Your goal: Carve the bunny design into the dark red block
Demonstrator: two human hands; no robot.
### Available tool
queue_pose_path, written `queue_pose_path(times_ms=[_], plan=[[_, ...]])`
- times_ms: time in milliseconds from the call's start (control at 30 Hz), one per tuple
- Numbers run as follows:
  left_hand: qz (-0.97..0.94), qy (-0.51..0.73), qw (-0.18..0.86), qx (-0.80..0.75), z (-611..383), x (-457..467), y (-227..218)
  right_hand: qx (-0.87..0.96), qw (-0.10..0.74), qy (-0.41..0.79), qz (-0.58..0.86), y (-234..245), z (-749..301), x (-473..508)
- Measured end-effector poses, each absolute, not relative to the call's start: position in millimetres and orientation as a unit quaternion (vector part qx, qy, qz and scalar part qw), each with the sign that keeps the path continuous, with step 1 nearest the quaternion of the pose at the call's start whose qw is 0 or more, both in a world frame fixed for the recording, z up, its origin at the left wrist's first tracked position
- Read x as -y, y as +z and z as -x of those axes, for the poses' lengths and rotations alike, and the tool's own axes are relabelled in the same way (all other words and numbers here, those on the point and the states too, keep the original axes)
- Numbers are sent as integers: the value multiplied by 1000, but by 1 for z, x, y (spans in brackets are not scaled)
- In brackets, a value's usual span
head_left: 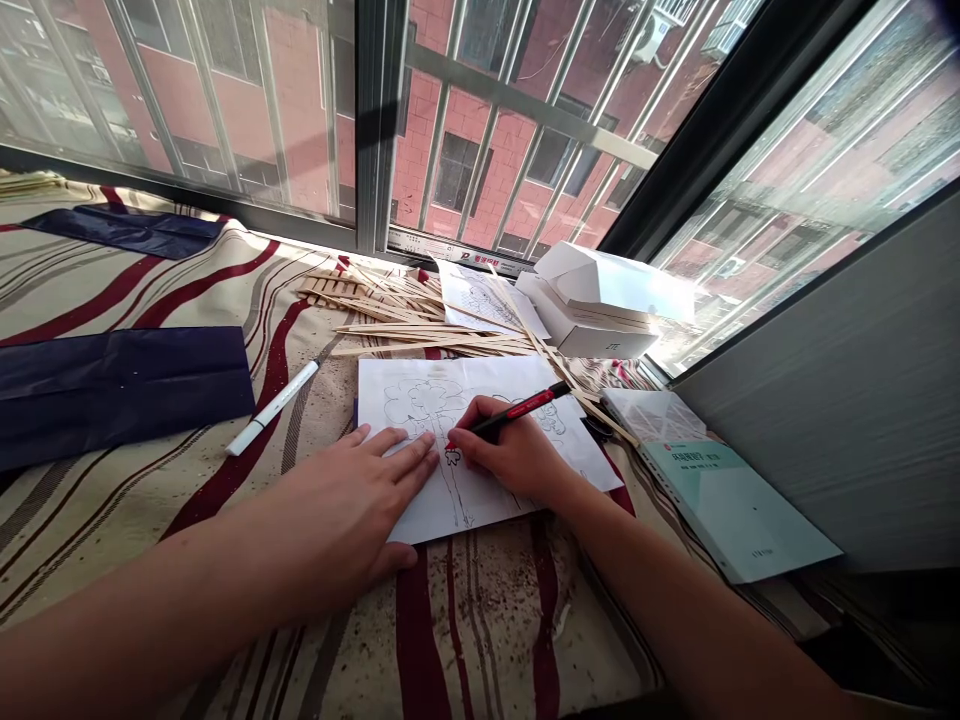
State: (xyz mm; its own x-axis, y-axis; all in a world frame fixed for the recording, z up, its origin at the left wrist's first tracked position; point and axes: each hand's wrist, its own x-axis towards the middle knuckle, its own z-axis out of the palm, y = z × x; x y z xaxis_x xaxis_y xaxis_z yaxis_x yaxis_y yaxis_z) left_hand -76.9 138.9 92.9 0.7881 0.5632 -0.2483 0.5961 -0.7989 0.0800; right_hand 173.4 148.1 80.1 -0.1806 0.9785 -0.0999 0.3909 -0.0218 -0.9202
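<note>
A sheet of white paper (420,505) with line drawings of trees lies on the striped cloth. My right hand (517,450) grips a black and red pen (529,403), its tip down on the paper near a small flower-like outline with a bit of red. Flat on the sheet's left part rests my left hand (375,485), fingers stretched out and holding nothing. Left of the paper lies a white marker (274,408), apart from both hands.
Behind the paper are a pile of thin wooden sticks (405,305), another drawn sheet (480,297) and an open white box (600,325). A book (739,495) lies at the right. Dark blue folded pieces (127,385) lie at the left, below the barred window (517,130).
</note>
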Motion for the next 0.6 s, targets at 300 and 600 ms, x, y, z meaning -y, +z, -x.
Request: queue_pose_path(times_ms=[300, 600], plan=[[-948, -55, 94, -298, 80, -141, 87, 637, 337, 402, 565, 74, -180, -154], [-951, -40, 90, -292, 89, -143, 79, 603, 363, 319, 634, 68, -204, -174]])
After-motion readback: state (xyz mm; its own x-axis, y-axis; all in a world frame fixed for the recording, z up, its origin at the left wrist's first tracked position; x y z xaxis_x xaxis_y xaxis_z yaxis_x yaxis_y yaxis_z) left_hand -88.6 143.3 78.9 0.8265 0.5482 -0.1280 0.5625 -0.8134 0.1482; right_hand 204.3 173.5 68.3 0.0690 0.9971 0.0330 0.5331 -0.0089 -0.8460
